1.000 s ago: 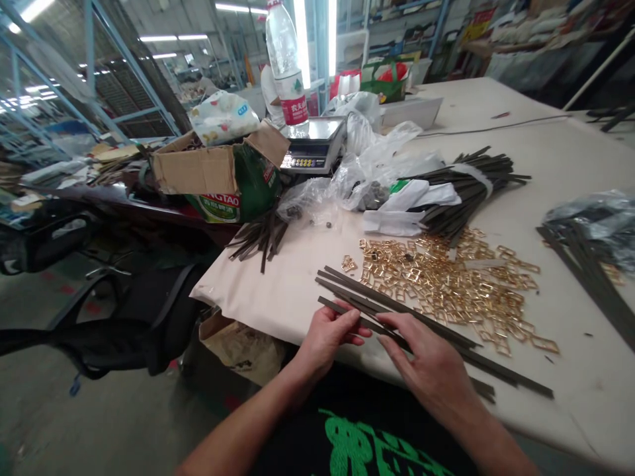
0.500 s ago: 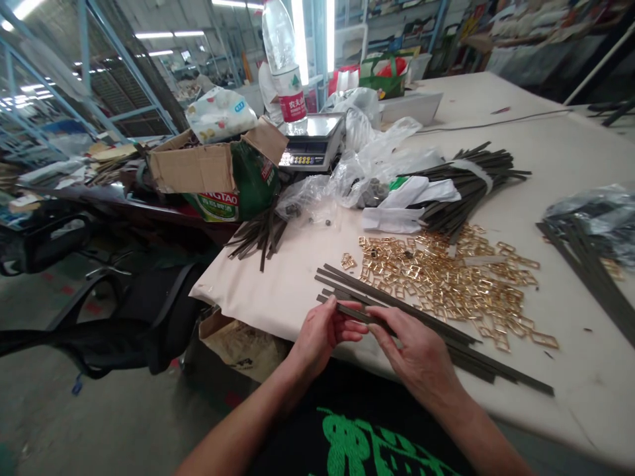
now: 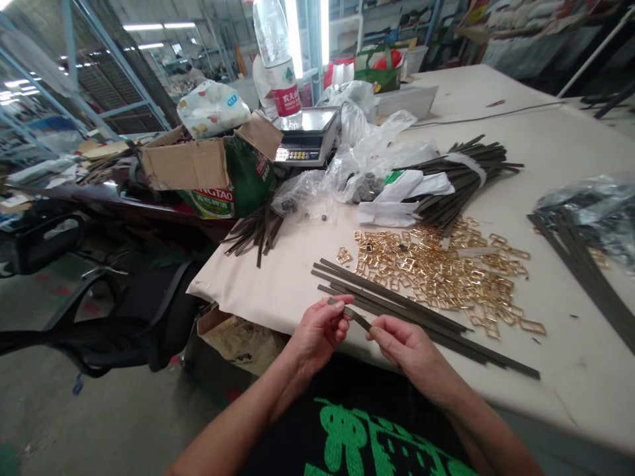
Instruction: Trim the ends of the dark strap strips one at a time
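Hands meet at the near edge of the worktop (image 3: 570, 370), each pinching one end of a short dark strap (image 3: 354, 315): the left hand (image 3: 317, 330) grips its upper end between thumb and forefinger, and the right hand (image 3: 404, 347) closes on its lower end, so the strap spans the small gap between them, lifted just clear of the cloth. Judging by this grip, the step in hand is the picking and readying of a single strap out of the loose strips (image 3: 397, 305) that lie just beyond the hands. A next move would call for one hand to let go and reach past those strips to the heap of gold buckles (image 3: 446, 271), while the other keeps the strap's free end steady and pointed. Beyond the buckles lies a tied bundle of straps (image 3: 466, 175), with white paper (image 3: 397, 205) and clear plastic bags (image 3: 357, 165) to the left of it. Farther left of the buckles stand a weighing scale (image 3: 310, 135) with a water bottle (image 3: 275, 59) on it and an open cardboard box (image 3: 213, 172). More dark straps (image 3: 580, 264) lie to the right of the buckles.
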{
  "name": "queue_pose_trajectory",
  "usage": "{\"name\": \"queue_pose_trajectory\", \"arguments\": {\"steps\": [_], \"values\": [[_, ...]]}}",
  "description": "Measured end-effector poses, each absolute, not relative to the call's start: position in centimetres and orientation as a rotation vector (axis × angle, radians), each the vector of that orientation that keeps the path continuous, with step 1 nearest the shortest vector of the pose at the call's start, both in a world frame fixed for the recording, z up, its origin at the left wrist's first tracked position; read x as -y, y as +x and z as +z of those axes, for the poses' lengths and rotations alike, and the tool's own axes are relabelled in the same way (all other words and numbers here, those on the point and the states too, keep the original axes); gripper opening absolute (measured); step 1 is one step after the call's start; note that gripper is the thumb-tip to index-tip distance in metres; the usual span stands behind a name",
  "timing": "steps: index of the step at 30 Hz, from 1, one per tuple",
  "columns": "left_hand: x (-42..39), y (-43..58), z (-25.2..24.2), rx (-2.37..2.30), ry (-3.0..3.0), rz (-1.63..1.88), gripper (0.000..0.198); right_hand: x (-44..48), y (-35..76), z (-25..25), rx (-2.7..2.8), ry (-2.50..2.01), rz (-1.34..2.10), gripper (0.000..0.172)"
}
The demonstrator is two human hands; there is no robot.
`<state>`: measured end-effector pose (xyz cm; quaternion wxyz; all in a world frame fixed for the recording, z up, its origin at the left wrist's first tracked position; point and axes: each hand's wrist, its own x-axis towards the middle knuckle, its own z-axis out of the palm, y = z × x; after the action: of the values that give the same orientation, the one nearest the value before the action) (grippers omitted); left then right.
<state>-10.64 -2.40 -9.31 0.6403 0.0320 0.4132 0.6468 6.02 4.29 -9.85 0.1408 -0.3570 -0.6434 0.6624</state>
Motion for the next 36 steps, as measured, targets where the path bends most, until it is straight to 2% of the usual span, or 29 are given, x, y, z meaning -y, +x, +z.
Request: {"name": "queue_pose_trajectory", "arguments": {"steps": [10, 13, 17, 20, 23, 26, 29, 33, 34, 36], "values": [[3.0, -9.1, -10.0, -0.689, -0.072, 1.489, 0.019, -3.2, 6.6, -11.0, 1.818, -0.895, 1.937, 0.031], [3.0, -9.1, -9.7, -0.705, 0.012, 1.491, 0.022, -3.0, 6.9, -10.6, 1.826, -0.828, 1.921, 0.028], [3.2, -8.5, -8.7, -0.871, 0.381, 1.529, 0.033, -2.6, 7.4, -8.9, 1.54, -0.604, 1.856, 0.014], [3.6, -7.2, -8.2, -0.949, 0.75, 1.266, 0.041, -2.6, 7.6, -7.7, 1.279, -0.533, 1.674, 0.007], [4.0, -6.3, -8.5, -0.983, 0.858, 0.988, 0.034, -3.0, 8.3, -7.5, 1.116, -0.567, 1.565, 0.008], [4.2, -6.6, -8.9, -1.041, 0.811, 0.978, 0.032, -3.6, 10.2, -7.9, 1.019, -0.666, 1.492, 0.007], [4.4, -7.3, -9.1, -1.079, 0.848, 0.931, 0.028, -3.9, 13.4, -7.9, 1.018, -0.865, 1.265, 0.018], [4.4, -7.1, -8.8, -1.092, 1.025, 0.599, 0.021, -2.7, 17.0, -6.1, 1.397, -1.02, 0.337, 0.06], [4.4, -6.8, -8.7, -1.088, 1.075, 0.535, 0.02, -2.0, 17.2, -5.6, 1.619, -1.071, 0.241, 0.061], [4.2, -6.3, -8.5, -1.053, 1.133, 0.491, 0.02, -0.7, 16.6, -5.2, 2.082, -1.032, 0.382, 0.049]]}}
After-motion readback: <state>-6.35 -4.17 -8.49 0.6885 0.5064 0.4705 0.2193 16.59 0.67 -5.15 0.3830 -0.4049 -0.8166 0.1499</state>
